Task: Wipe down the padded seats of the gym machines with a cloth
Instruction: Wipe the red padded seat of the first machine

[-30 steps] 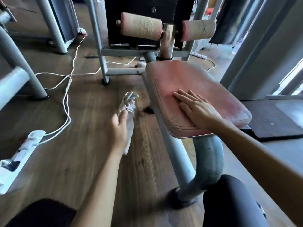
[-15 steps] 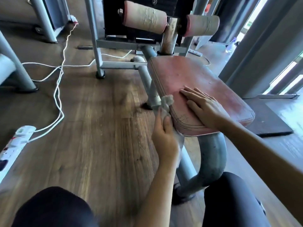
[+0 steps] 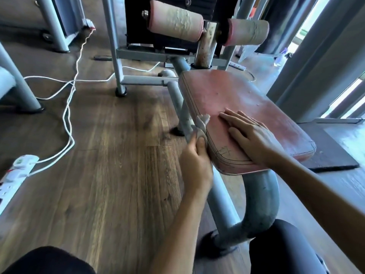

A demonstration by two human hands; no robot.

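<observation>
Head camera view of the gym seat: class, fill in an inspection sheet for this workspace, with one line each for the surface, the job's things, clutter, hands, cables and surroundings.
Surface: red padded seat, worn and scuffed.
Job's things: grey cloth, bunched against the seat's left edge.
Clutter: nothing seen.
Hands: left hand grips the cloth; right hand lies flat on the seat, fingers straight.
Cables: white cable loops across the wooden floor to a white power strip.
Surroundings: two worn foam rollers beyond the seat; grey frame; black mat on the floor to the right.
</observation>
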